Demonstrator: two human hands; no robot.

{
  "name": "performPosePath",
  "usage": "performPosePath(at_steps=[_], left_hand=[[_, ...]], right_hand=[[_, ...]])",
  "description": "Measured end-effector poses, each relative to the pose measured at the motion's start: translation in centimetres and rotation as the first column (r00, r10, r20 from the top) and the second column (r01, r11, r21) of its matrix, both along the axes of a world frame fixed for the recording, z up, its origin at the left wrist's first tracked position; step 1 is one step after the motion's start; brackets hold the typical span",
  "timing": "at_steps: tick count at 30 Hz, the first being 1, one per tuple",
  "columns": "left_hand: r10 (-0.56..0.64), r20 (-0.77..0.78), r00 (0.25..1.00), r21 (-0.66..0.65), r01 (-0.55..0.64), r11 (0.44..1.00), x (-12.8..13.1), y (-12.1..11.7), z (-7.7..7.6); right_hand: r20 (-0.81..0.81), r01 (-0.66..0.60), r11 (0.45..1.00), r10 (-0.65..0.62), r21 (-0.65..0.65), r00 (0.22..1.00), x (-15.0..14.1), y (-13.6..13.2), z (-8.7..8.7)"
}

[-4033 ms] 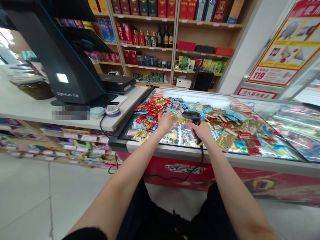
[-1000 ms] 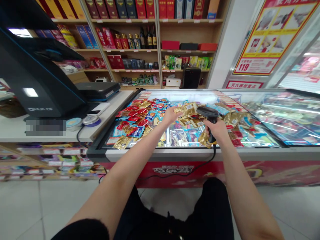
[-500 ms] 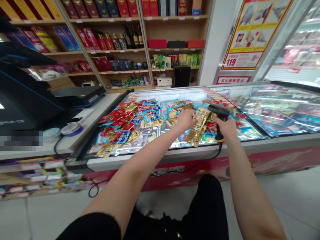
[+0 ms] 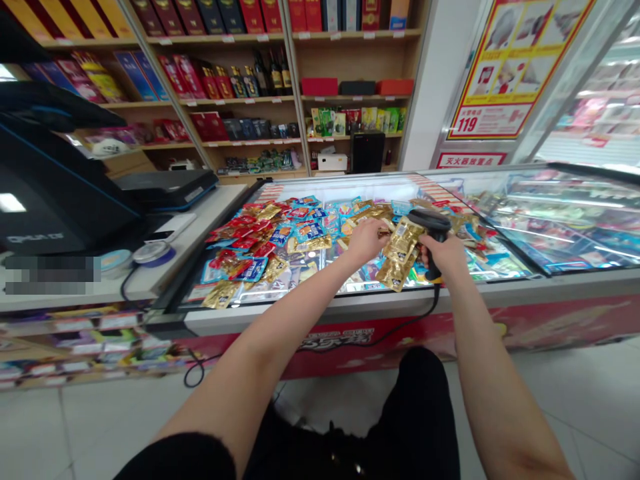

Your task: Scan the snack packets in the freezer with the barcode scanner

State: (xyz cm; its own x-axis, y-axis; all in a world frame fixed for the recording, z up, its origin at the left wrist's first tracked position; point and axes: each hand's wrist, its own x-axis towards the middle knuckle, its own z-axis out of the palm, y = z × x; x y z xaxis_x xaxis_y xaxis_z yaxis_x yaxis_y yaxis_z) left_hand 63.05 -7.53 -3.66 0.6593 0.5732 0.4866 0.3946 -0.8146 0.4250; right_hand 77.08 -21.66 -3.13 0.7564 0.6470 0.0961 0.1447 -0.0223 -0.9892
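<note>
My left hand (image 4: 365, 241) is shut on a strip of gold snack sachets (image 4: 399, 256), which hangs toward my right hand. My right hand (image 4: 443, 255) grips a black handheld barcode scanner (image 4: 431, 230), its head just above the sachets and its coiled black cord (image 4: 400, 330) trailing down over the freezer's front. Both hands are over a loose heap of red, blue and gold snack packets (image 4: 280, 243) spread on the glass lid of a chest freezer (image 4: 350, 305). Part of the heap lies hidden under my hands.
A black cash register (image 4: 55, 200) and a flat black device (image 4: 167, 189) stand on a white counter (image 4: 165, 257) to the left. Wooden shelves (image 4: 250, 103) of boxed goods and bottles stand behind the freezer. A glass display case (image 4: 580, 220) extends right.
Since the earliest frame, my left hand has lifted the gold sachets from the heap, and both hands have shifted right over the freezer. The last half second shows only slight movement.
</note>
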Motion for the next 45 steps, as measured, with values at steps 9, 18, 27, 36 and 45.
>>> performPosePath(at_steps=[9,18,27,36,45], left_hand=[[0.062,-0.010,0.998,-0.071,-0.062,0.995,-4.1,-0.2,0.0],[0.267,-0.025,0.963,-0.105,-0.269,0.957,-9.8,2.3,0.1],[0.543,-0.133,0.829,-0.051,-0.553,0.832,-18.4,6.4,-0.8],[0.385,-0.195,0.902,0.014,-0.390,0.921,-18.0,7.7,-1.4],[0.247,-0.447,0.860,0.060,-0.246,0.967,-17.5,6.1,-0.4]], right_hand=[[0.001,-0.050,0.999,0.050,0.006,0.999,-2.6,1.1,0.3],[0.027,-0.186,0.983,0.186,0.001,0.982,-6.7,2.9,0.8],[0.070,-0.322,0.943,0.328,-0.089,0.942,-12.8,5.0,1.0],[0.055,-0.387,0.919,0.391,-0.075,0.919,-15.3,6.1,0.5],[0.036,-0.389,0.918,0.393,-0.084,0.919,-15.0,6.2,0.1]])
